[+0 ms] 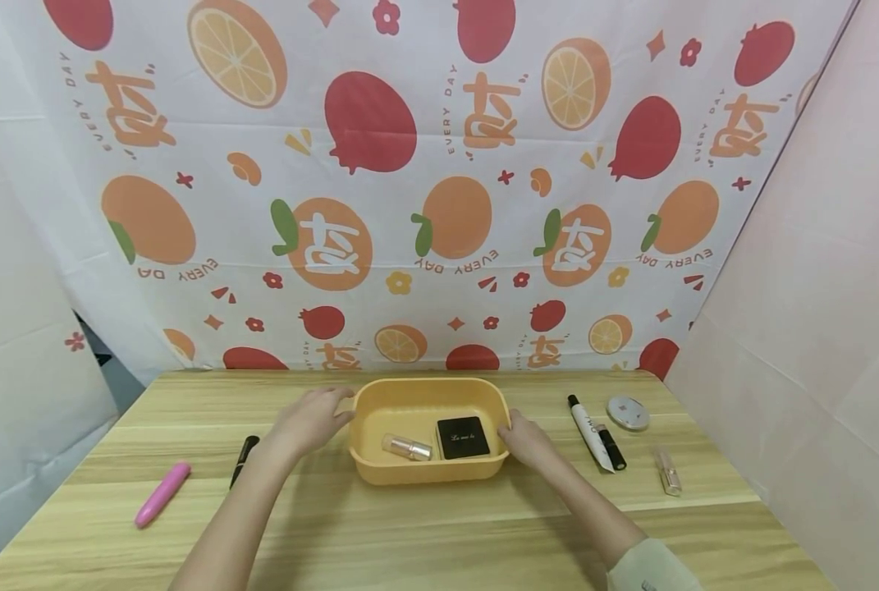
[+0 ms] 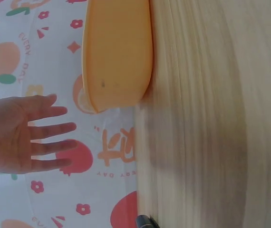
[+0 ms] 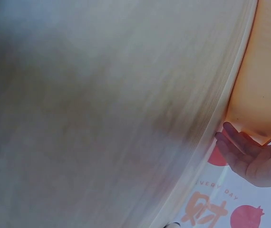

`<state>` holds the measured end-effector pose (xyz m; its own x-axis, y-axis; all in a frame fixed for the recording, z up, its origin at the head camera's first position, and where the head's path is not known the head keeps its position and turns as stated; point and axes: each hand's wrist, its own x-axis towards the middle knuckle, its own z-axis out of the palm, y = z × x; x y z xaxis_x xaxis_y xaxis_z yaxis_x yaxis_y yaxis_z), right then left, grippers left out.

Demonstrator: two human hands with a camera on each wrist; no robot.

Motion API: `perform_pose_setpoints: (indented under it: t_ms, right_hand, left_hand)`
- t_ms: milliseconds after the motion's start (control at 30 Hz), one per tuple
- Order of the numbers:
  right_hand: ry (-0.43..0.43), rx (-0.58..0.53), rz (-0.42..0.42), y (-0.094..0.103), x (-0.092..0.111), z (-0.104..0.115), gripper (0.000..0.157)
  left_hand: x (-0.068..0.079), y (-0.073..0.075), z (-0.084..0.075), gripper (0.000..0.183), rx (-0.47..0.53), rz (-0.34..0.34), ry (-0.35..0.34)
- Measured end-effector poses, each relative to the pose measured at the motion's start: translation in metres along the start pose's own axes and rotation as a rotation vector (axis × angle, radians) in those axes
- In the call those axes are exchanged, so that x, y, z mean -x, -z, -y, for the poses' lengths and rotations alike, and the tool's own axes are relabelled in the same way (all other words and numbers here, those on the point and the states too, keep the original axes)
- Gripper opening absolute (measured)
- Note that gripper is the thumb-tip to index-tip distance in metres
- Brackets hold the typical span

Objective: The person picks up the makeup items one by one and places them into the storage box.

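Observation:
A yellow plastic basket (image 1: 428,472) stands on the wooden table, holding a lipstick with a clear cap (image 1: 407,447) and a square black compact (image 1: 463,437). Beside its left end is my left hand (image 1: 313,423), fingertips close to the rim. The left wrist view shows that hand (image 2: 28,135) with its fingers straight and spread, a gap between them and the basket (image 2: 119,52). At the opposite end my right hand (image 1: 525,439) grips the rim. From the right wrist, the fingers of that hand (image 3: 256,156) bend against the outside of the basket's end wall (image 3: 261,80).
On the left lie a pink tube (image 1: 162,495) and a black tube (image 1: 244,458), partly behind my left forearm. To the right are a white tube (image 1: 590,433), a short black tube (image 1: 611,448), a round silver compact (image 1: 628,413) and another lipstick (image 1: 668,472). A fruit-print cloth (image 1: 439,312) hangs behind the table.

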<state>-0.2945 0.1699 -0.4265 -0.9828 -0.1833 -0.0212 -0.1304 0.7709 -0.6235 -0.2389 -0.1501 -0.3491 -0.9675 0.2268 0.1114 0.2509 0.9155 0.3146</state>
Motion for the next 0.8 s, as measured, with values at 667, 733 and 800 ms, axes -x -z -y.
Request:
perform_pose_setpoints:
  t_ms: [667,733,800]
  right_hand:
    - [0.02,-0.008,-0.01,0.0,0.0,0.0,0.038]
    - [0.023,-0.015,-0.01,0.0,0.0,0.0,0.038]
    - [0.024,-0.021,-0.011,0.001,0.001,0.0,0.038]
  left_hand:
    - [0.012,0.006,0.035,0.044,0.021,0.03,0.086]
    - [0.014,0.006,0.039,0.045,0.026,0.045,0.104]
    - [0.016,0.006,0.042,0.046,0.029,0.058,0.121]
